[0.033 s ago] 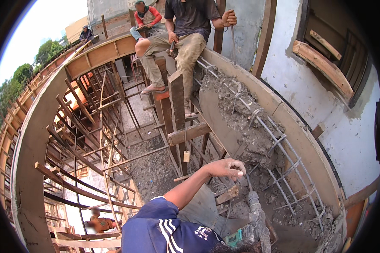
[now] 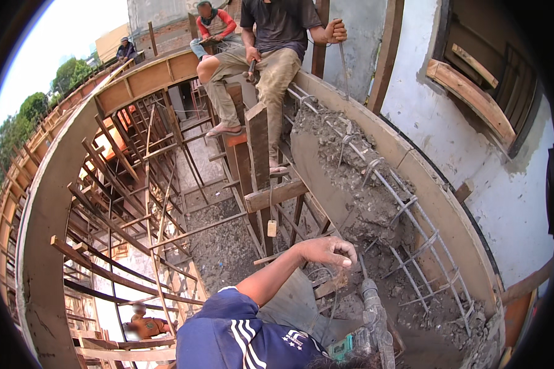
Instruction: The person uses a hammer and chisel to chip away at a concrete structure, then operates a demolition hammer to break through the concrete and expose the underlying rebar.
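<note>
My left hand [image 2: 327,251] reaches in from the lower left, its fingers curled and the thumb tip close to them. Whether anything small is pinched there I cannot make out. Just below and right of it lies a dusty demolition hammer [image 2: 374,313] with a teal housing, its chisel bit pointing away at the broken concrete. A rough wood offcut [image 2: 331,285] is directly under the hand, among loose wires. My right hand is out of sight. Bent reinforcing bars [image 2: 428,243] and grey rubble [image 2: 351,175] run along the right side.
A co-worker [image 2: 274,37] sits ahead, holding a hammer [image 2: 250,74] and a metal rod [image 2: 345,71]. Two other people sit farther back. Timber props [image 2: 258,147] and formwork surround the drop on the left. A curved concrete wall [image 2: 49,215] borders it.
The fingers of my left hand have curled downward, and the thumb has dropped slightly. The co-worker's rod has shifted slightly lower and to the right. The demolition hammer stays in place.
</note>
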`<state>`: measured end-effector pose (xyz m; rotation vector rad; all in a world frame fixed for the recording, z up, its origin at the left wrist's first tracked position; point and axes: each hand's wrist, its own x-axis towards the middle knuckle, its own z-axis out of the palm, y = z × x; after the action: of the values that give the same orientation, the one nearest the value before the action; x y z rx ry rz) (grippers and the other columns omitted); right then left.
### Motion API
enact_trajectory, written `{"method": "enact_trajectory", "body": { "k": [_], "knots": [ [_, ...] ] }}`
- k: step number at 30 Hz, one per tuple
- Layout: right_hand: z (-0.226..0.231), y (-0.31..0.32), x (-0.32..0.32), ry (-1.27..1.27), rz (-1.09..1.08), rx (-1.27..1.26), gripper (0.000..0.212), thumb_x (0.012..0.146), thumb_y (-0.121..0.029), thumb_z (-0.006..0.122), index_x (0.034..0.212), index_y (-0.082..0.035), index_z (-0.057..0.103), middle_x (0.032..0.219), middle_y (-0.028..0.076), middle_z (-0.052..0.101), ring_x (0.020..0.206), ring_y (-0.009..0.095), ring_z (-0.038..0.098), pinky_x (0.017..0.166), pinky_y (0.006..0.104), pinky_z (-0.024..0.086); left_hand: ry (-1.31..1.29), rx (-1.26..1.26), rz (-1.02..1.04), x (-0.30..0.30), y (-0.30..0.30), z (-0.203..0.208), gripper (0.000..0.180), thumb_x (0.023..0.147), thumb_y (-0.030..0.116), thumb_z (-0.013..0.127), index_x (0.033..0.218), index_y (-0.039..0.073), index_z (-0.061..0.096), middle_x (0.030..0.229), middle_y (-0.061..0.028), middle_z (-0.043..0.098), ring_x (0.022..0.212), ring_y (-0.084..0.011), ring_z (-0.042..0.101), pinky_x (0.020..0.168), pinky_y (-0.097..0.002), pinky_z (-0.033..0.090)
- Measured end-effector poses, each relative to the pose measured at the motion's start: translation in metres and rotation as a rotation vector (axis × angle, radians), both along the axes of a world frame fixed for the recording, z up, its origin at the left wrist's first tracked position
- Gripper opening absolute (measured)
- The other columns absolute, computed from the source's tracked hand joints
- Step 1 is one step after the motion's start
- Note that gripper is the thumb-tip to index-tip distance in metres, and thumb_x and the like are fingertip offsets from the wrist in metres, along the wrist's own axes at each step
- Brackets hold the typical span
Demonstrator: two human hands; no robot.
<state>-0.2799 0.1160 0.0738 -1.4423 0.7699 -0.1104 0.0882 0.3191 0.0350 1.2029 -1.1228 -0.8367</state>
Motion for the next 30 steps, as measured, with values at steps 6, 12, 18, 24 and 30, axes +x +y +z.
{"method": "enact_trajectory", "body": {
  "k": [6, 12, 18, 24, 30],
  "knots": [
    [-0.003, -0.002, 0.001, 0.0, 0.008, 0.02, 0.021, 0.089, -0.015, 0.066, 0.104, 0.0, 0.067, 0.089, 0.005, 0.063, 0.076, 0.016, 0.055, 0.068, 0.0285, 0.045, -0.065, 0.016, -0.497, -0.054, 0.02, 0.042, 0.054, 0.088, 0.044, 0.077, 0.115, 0.0, 0.066, 0.107, -0.0115, 0.067, 0.095, -0.0208, 0.065, 0.08, -0.0337, 0.054],
    [-0.006, -0.003, 0.001, -0.011, 0.005, 0.028, 0.021, 0.089, -0.016, 0.067, 0.104, 0.0, 0.067, 0.089, 0.005, 0.063, 0.077, 0.016, 0.055, 0.068, 0.0286, 0.045, 0.054, -0.128, -0.14, -0.029, 0.033, 0.054, 0.055, 0.088, 0.039, 0.077, 0.123, -0.001, 0.063, 0.109, -0.0108, 0.067, 0.094, -0.0209, 0.069, 0.08, -0.0334, 0.055],
    [-0.006, -0.002, -0.01, -0.008, -0.009, 0.033, 0.022, 0.089, -0.016, 0.067, 0.104, 0.0, 0.067, 0.089, 0.005, 0.064, 0.077, 0.016, 0.055, 0.068, 0.0288, 0.045, 0.456, -0.663, 1.181, 0.106, 0.042, 0.064, 0.073, 0.102, 0.033, 0.058, 0.157, 0.005, 0.018, 0.136, -0.0222, 0.054, 0.117, -0.0285, 0.062, 0.097, -0.0418, 0.052],
    [-0.006, -0.001, -0.019, -0.016, -0.033, 0.033, 0.022, 0.089, -0.016, 0.067, 0.103, 0.0, 0.067, 0.089, 0.005, 0.064, 0.077, 0.016, 0.056, 0.068, 0.0289, 0.046, 0.111, -1.068, 1.665, 0.143, 0.088, 0.11, 0.056, 0.108, 0.043, 0.039, 0.146, 0.001, 0.041, 0.126, -0.0169, 0.061, 0.112, -0.0255, 0.061, 0.095, -0.038, 0.048],
    [-0.007, 0.001, -0.022, -0.017, -0.06, 0.035, 0.022, 0.089, -0.016, 0.068, 0.103, 0.0, 0.067, 0.089, 0.005, 0.064, 0.077, 0.016, 0.056, 0.068, 0.029, 0.046, -0.295, 0.22, 1.029, 0.136, 0.047, 0.096, 0.055, 0.101, 0.035, 0.058, 0.144, 0.003, 0.048, 0.124, -0.0126, 0.066, 0.093, -0.0208, 0.068, 0.086, -0.0376, 0.052]
  ]
}}
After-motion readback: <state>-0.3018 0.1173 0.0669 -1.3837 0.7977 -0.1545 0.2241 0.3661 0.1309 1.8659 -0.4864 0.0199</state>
